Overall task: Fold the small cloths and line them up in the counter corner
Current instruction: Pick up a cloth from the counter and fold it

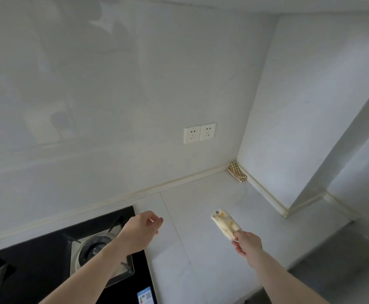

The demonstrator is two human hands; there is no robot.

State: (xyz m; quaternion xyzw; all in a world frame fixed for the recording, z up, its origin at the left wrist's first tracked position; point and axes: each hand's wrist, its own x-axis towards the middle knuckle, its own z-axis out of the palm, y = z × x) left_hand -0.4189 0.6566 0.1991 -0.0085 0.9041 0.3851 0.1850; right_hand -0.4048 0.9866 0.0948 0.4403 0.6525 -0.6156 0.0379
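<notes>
Low and right of centre in the frame, the right hand (pixel 246 241) pinches one end of a small, pale cream cloth printed with yellow and purple spots, folded into a narrow strip (pixel 226 223), and holds it out above the white tiled bench (pixel 201 194), its free end pointing up and left toward the corner. The left hand (pixel 145 224) hovers at lower centre, over the edge of the black glass gas hob (pixel 47 255), its fingers loosely curled with the tips near each other and nothing between them that I can see. Tucked right into the corner, at right of centre where the two white walls meet, sits a brown-and-cream checked cloth, folded small (pixel 237 172), touching the wall trim. A pair of white wall sockets (pixel 199 133) sits above and left of it. The spotted cloth looks light and soft, yet the folds give it enough body to stick out from the fingers without drooping much; I would guess it will spring open if it is gripped only at one end and dropped. Setting it down flat just beside the checked one, with fingers pressing on the folded middle as it lands, seems the surest way to keep its shape and the line tidy.
</notes>
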